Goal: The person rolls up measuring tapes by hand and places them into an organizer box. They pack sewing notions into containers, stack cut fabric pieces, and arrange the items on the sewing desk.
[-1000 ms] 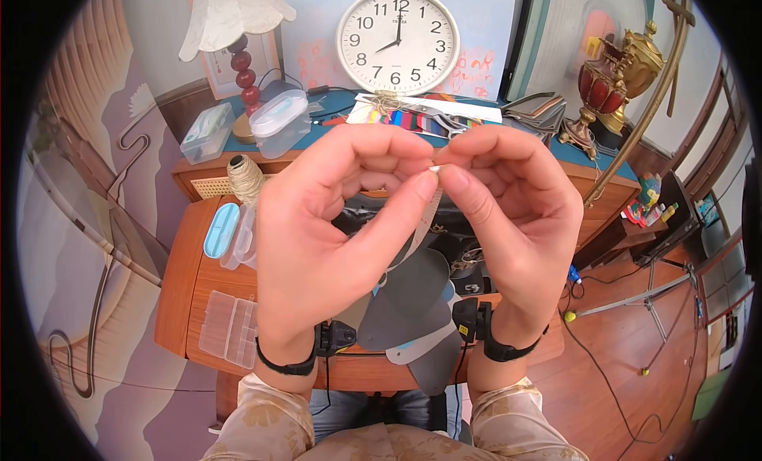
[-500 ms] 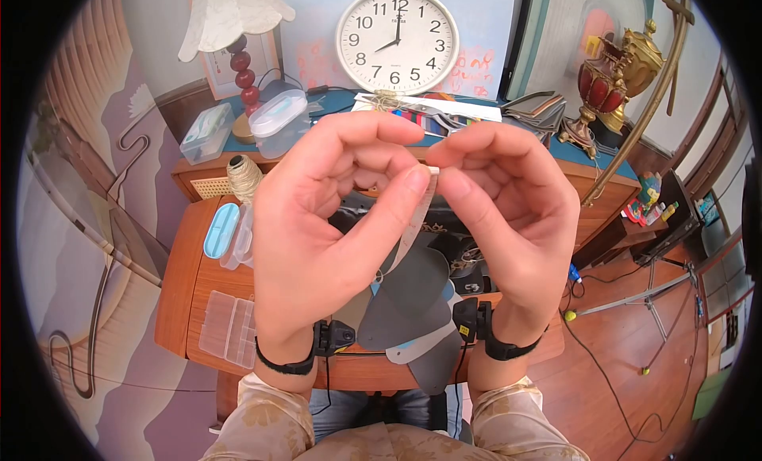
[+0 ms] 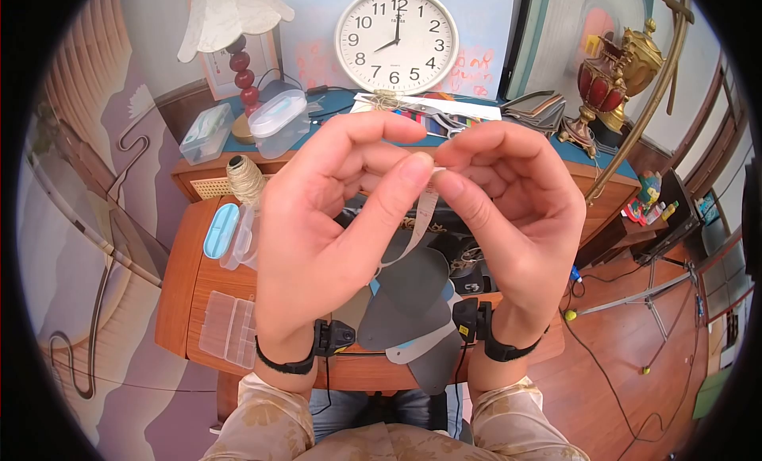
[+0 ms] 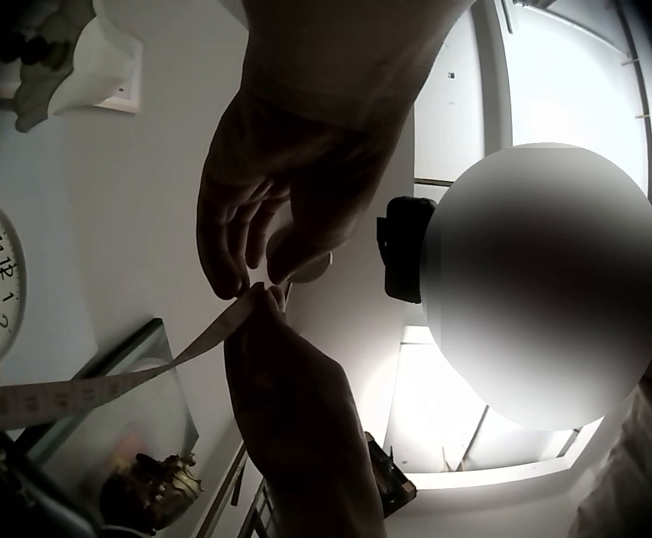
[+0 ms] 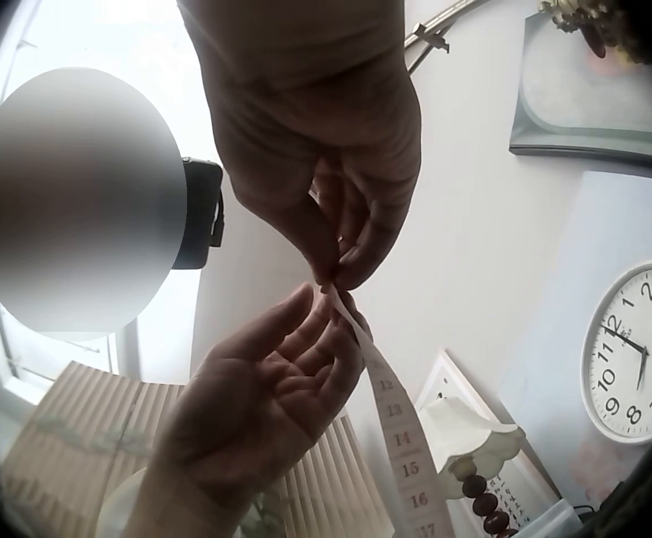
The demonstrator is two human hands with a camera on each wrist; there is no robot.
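Note:
Both hands are raised and meet at a pale, soft measuring tape (image 3: 422, 219) in front of the chest. My right hand (image 3: 528, 223) pinches it near the end between thumb and forefinger; the right wrist view shows this pinch from below. On my left hand (image 3: 317, 231), the thumb tip lies at the tape's top edge, the forefinger is arched away from it, and the other fingers curl behind. From the fingertips the tape hangs down in a curve, its printed numbers (image 5: 408, 460) readable in the right wrist view. Its lower part passes behind the left hand.
Dark grey flat pieces (image 3: 405, 294) lie on the wooden desk (image 3: 190, 302) below. Left are a clear divided box (image 3: 226, 327), a blue case (image 3: 222, 231) and a twine cone (image 3: 246, 179). A wall clock (image 3: 397, 40), lamp (image 3: 242, 64) and scissors (image 3: 448, 123) are behind.
The left forefinger has lifted away from the thumb. The tape, mostly edge-on and narrow before, now turns its broad face to the head view. Both hands stay close together.

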